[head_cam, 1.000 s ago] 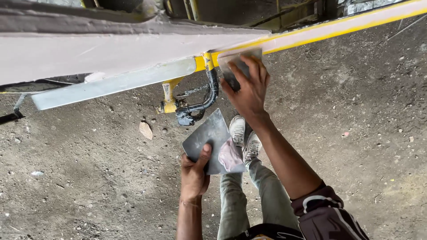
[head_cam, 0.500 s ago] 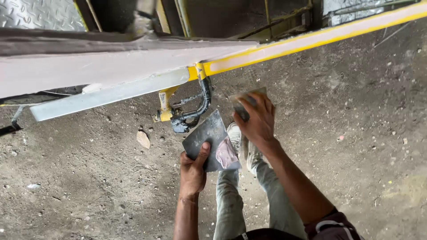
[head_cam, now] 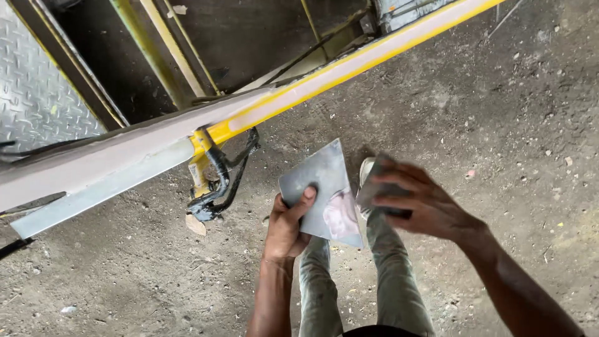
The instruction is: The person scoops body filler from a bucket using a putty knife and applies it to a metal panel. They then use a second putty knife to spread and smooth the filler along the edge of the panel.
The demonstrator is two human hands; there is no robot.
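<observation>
Metal plate (head_cam: 318,187) in left hand (head_cam: 287,228) fingers (head_cam: 304,198).

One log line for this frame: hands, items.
left hand: holds metal plate | right hand: holds scraper beside plate | putty on plate

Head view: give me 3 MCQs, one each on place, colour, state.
1. Where is the flat metal plate?
A. on the ground
B. in the left hand
C. on the beam

2. What colour is the long beam?
A. yellow
B. blue
C. red

3. How is the right hand?
A. open and empty
B. out of view
C. closed on a small grey pad

Key: 1 B, the left hand pinches its edge. 2 A, yellow along its length. 3 C, fingers wrap the small grey pad.
</observation>
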